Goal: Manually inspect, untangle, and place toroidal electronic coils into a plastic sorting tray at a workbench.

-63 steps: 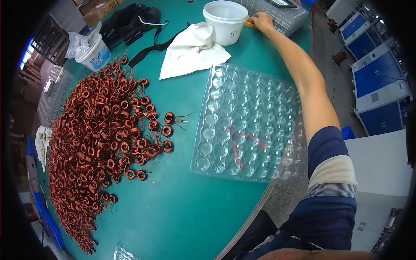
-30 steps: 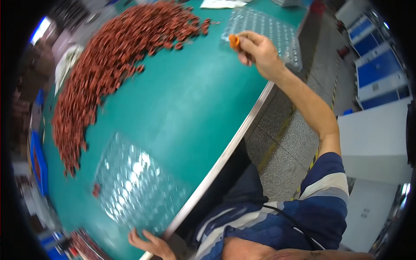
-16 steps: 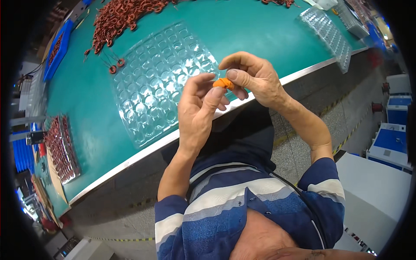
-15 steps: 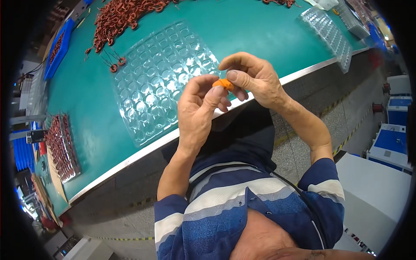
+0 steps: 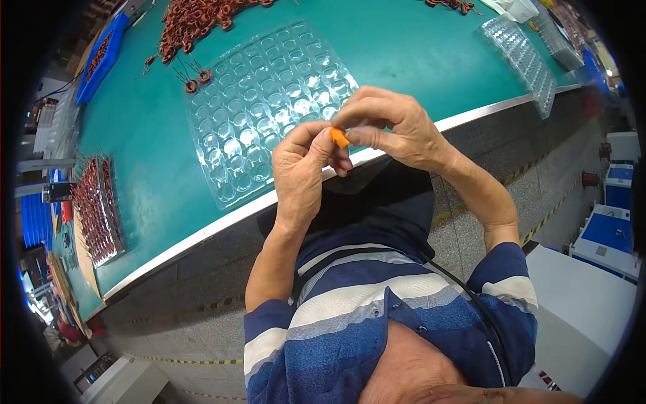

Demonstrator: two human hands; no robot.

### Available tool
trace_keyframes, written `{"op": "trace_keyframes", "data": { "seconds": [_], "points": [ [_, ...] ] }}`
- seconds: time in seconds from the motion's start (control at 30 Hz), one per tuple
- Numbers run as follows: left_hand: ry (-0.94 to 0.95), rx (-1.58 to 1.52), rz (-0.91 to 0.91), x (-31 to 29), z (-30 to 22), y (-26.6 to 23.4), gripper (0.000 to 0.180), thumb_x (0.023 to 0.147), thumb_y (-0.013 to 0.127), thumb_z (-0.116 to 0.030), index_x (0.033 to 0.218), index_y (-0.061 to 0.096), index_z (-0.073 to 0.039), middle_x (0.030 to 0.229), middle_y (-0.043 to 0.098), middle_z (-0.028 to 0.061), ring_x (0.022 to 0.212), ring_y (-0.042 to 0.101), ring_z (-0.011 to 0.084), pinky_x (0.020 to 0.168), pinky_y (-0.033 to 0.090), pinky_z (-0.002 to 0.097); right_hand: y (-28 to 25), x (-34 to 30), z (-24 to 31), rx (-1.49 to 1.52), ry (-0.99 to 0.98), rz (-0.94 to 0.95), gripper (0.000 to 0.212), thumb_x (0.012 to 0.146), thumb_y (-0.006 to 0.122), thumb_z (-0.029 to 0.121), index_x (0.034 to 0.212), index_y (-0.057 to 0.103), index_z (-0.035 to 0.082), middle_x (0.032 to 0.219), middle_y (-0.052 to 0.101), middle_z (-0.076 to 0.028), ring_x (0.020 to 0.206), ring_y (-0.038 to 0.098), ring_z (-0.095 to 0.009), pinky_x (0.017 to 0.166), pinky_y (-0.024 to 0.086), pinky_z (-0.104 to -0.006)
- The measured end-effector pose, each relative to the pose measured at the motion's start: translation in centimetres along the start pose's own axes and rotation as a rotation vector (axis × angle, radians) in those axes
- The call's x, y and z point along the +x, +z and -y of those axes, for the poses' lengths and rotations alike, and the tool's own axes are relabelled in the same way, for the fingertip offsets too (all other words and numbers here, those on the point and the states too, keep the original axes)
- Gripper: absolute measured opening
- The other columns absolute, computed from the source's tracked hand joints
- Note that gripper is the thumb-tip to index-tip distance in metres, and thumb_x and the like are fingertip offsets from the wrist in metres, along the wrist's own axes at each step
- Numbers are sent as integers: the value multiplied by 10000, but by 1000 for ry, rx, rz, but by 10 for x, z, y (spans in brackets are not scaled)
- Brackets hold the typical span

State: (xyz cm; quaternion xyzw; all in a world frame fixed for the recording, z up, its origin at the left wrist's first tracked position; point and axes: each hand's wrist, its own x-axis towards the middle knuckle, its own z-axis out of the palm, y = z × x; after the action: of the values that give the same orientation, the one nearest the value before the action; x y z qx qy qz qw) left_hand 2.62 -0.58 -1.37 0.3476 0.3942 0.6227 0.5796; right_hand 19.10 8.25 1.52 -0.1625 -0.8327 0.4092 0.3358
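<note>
Orange piece (image 5: 340, 139) is pinched in left hand (image 5: 301, 167) beside right hand (image 5: 409, 135), whose grip's unclear

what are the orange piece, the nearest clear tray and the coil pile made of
Orange piece: perhaps matte rubber; no glints show, too small to be sure. Nearest clear tray: likely thin glossy plastic, transparent with bright highlights. Coil pile: probably satin copper wire, reddish-brown.
</note>
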Motion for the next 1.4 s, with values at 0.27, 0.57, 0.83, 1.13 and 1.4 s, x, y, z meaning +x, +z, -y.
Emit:
{"op": "trace_keyframes", "data": {
  "seconds": [0.27,0.57,0.83,1.13,1.4],
  "points": [
    [-16,-4,-1,-3,-4,-5,201,966,560,-178,978,615,14,737,627,70,605,606,119,530,491,225,12,-8,7,36,86,-81,100,866,649,57,938,599,11,904,599,-57,735,598,-116,619,494,-226],
    [75,11,-112,-6,-15,-9,155,959,559,-134,1013,575,11,808,608,81,637,601,130,536,483,232,19,-15,18,384,285,-191,146,925,592,61,1044,540,-7,910,608,-73,657,572,-87,591,491,-211],
    [774,868,-299,-18,-20,-1,188,867,640,-28,1055,635,-25,916,588,79,635,552,115,567,457,246,26,-15,19,410,269,-244,235,929,601,80,1133,518,-3,923,609,-66,704,584,-82,623,509,-214],
    [85,372,-45,-17,-17,2,149,892,667,-130,937,678,11,757,609,28,657,582,71,567,452,217,25,-26,16,350,200,-189,187,917,611,56,1090,556,7,903,620,-67,749,603,-90,625,510,-219],
    [-10,115,18,-15,-16,-1,162,932,603,-158,896,631,-2,705,605,31,619,564,94,555,424,220,37,-26,9,-501,-356,-273,276,797,660,-26,1067,606,-34,874,604,-126,772,641,-229,624,551,-293]
  ]
}}
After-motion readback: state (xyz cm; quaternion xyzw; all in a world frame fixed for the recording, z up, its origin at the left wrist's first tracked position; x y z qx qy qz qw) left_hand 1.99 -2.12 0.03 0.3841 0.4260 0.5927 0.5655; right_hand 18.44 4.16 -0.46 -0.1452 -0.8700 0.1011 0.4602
